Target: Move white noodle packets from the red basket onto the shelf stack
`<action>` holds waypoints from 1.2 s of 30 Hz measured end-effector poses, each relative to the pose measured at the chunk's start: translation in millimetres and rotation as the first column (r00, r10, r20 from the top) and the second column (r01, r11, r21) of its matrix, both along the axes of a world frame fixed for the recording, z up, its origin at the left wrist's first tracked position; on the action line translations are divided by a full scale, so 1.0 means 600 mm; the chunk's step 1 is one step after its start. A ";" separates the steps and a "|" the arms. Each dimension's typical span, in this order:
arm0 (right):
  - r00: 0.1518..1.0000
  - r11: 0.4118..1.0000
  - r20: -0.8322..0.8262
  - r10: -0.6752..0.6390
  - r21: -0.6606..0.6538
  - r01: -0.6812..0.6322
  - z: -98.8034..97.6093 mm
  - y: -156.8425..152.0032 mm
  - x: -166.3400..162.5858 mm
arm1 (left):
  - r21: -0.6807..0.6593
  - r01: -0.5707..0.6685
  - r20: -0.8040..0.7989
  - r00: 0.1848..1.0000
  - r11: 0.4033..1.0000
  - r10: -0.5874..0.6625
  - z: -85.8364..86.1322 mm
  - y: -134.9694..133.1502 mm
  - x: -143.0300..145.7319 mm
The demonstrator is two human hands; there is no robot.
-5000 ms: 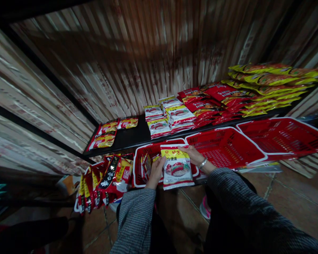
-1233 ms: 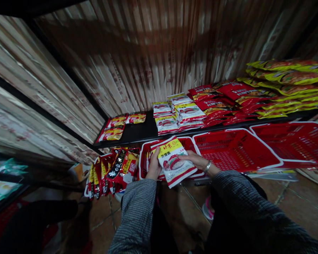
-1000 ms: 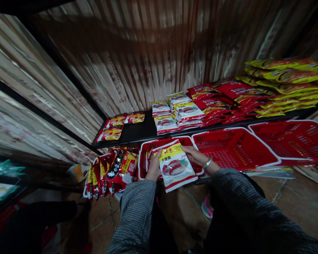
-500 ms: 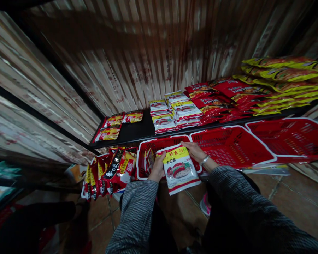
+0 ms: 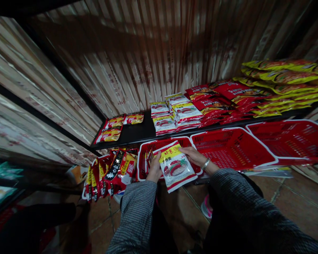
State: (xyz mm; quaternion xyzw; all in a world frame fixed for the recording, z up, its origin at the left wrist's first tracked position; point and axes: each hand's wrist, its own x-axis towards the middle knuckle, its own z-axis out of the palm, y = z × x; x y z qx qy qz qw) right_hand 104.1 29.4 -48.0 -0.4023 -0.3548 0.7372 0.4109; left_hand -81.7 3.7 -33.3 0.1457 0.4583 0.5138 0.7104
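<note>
Biggest thing here is the black shelf (image 5: 137, 132), running from 9 o'clock across to 3 o'clock thru the middle of the view. On it, from the 3 o'clock end: a tall stack of yellow packets (image 5: 281, 76), then a spread of red packets (image 5: 219, 100) just beside it, then white noodle packets (image 5: 176, 113) piled near 12 o'clock, and a few red-and-yellow packets (image 5: 113, 127) well apart at the 10 o'clock end w/ bare shelf between.

Below the shelf edge sit three red baskets w/ white rims. The far right basket (image 5: 288, 139) at 3 o'clock has nothing I can make out inside. The middle basket (image 5: 230, 148) looks the same, just mesh showing. The left basket (image 5: 145, 150) near the centre has a few packets standing up in it, partly hidden behind the hands. At 8 o'clock there's another container, crammed w/ upright snack bags (image 5: 111, 171) in red, yellow and black; can't rly see its walls.

Smallest bit: the white noodle packet (image 5: 176, 165), tilted, held over the front rim of the left basket. Left hand (image 5: 155, 169) grips its left edge, thumb on the front. Right hand (image 5: 193, 155) pinches the top right corner, fingers closed on it, bracelet on that wrist.
</note>
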 end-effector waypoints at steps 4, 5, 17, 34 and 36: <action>1.000 1.000 0.009 -0.010 0.007 0.010 -0.011 0.000 -0.002 | 0.008 0.020 0.033 0.999 1.000 -0.020 0.000 0.003 0.000; 1.000 1.000 0.004 -0.027 0.009 0.027 -0.013 0.002 -0.001 | 0.016 0.026 0.048 0.999 1.000 -0.027 -0.001 0.004 0.001; 0.985 0.986 -0.030 -0.168 -0.009 0.167 -0.002 0.021 0.020 | 0.109 0.102 -0.123 0.988 0.989 -0.088 -0.006 -0.014 0.015; 1.000 1.000 -0.010 0.005 -0.008 -0.005 0.004 0.006 0.015 | 0.141 0.022 -0.134 0.991 0.990 -0.003 -0.003 -0.002 0.001; 1.000 1.000 -0.003 0.013 0.008 -0.013 0.002 0.004 0.014 | 0.137 0.009 -0.128 0.992 0.991 0.009 -0.001 -0.001 0.001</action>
